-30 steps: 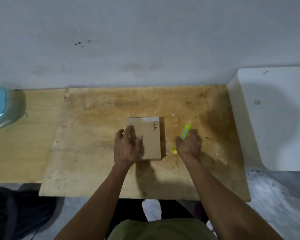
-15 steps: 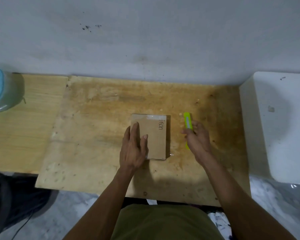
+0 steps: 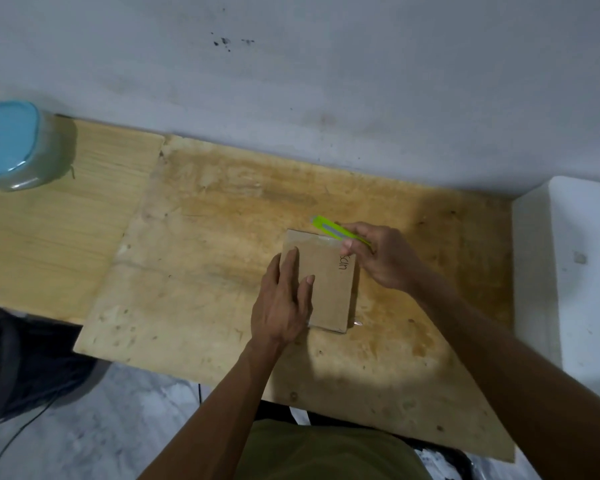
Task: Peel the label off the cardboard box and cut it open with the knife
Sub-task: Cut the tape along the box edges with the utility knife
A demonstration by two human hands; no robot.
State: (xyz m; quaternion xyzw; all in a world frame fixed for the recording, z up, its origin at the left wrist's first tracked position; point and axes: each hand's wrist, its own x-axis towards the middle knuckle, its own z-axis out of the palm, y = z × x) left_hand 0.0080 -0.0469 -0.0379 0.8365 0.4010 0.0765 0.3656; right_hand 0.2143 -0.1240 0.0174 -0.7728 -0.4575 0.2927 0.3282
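Green knife sits pinched in the right hand over the far edge of the cardboard box, tip toward 10 o'clock, while the left hand lies flat, fingers together, pressing the box's left half. Box rests mid-board on the plywood board; a blue container stands far off at 10 o'clock and a white block borders 3 o'clock, with bare wood around the box.
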